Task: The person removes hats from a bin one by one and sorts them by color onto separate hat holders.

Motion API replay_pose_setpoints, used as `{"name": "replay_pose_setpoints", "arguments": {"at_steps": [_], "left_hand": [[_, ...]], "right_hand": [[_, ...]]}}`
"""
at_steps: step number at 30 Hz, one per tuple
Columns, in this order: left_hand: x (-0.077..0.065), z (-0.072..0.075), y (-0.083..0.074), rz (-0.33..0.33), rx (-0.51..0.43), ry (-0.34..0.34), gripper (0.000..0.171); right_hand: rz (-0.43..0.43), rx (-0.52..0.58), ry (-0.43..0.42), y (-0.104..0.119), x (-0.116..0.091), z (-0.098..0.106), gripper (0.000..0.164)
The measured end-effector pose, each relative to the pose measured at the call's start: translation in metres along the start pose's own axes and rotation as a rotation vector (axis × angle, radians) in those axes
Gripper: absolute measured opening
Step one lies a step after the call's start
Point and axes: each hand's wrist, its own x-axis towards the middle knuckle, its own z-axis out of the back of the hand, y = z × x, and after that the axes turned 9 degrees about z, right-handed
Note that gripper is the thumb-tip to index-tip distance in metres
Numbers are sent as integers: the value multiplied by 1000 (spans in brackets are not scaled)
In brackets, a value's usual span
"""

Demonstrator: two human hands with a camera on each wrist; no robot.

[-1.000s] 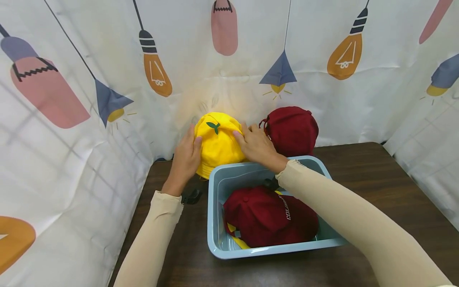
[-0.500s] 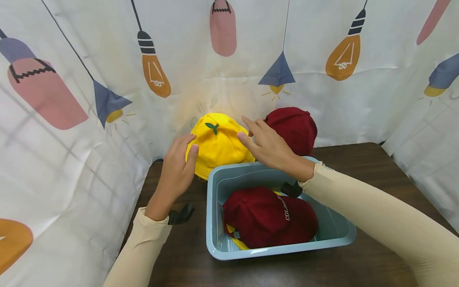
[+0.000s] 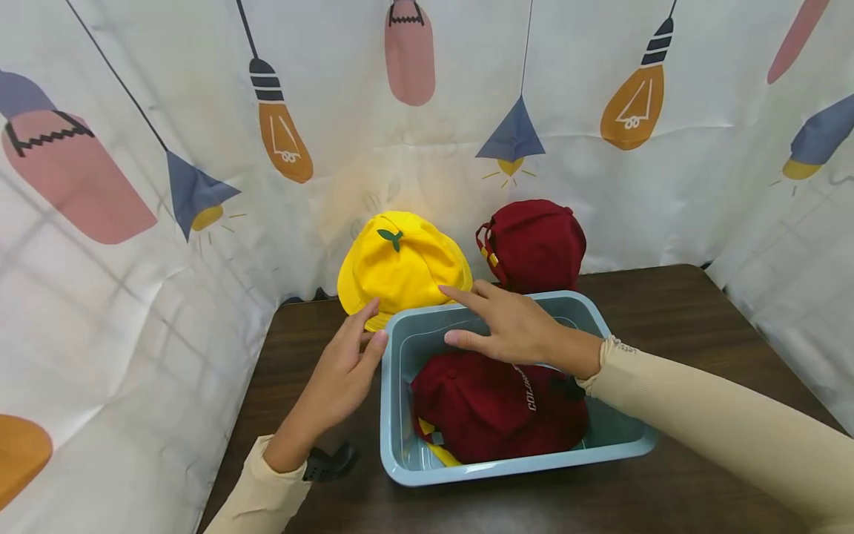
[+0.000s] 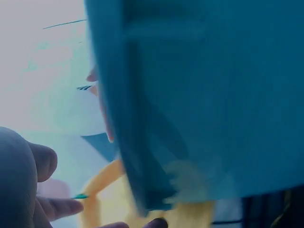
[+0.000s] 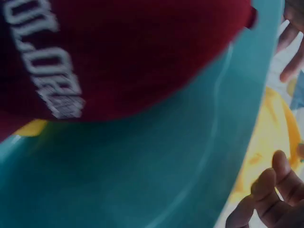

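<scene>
In the head view my left hand [image 3: 342, 374] hovers beside the left rim of a light blue bin [image 3: 394, 415], its fingers loosely spread and holding nothing. My right hand [image 3: 517, 326] hangs over the bin's far side, fingers apart, also without anything in its grasp. Inside the bin lies a dark red baseball cap [image 3: 480, 415] with white lettering, and a bit of yellow cloth [image 3: 443, 454] shows under it. Just behind the bin sits a yellow bucket hat [image 3: 407, 263] with a green sprout on it. The right wrist view shows the red cap's lettering close up.
A second dark red cap [image 3: 540, 245] stands to the right of the yellow hat, against the printed curtain [image 3: 440, 170]. All of it rests on a dark wooden table [image 3: 680, 356], with curtain walls on the left, back and right.
Both hands have let go of the yellow hat and drawn back toward the bin. The hat now stands by itself, its brim spread wider. The red caps have stayed put.
</scene>
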Motion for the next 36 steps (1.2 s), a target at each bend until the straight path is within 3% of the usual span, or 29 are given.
{"name": "replay_pose_setpoints", "arguments": {"at_steps": [4, 9, 16, 22, 31, 36], "left_hand": [[-7, -10, 9, 101, -109, 113, 65], [-17, -20, 13, 128, -179, 176, 72], [-24, -29, 13, 69, -192, 172, 75], [-26, -34, 17, 74, -205, 179, 73], [-27, -38, 20, 76, -224, 165, 70], [-28, -38, 19, 67, -226, 160, 70]], "right_hand": [[52, -64, 75, 1, -5, -15, 73], [133, -106, 130, 2, -9, -29, 74], [183, -116, 192, 0, -10, -39, 73], [234, -143, 209, -1, -10, -45, 75], [281, -137, 180, -3, -9, -49, 61], [316, -81, 149, -5, -9, -49, 51]]}}
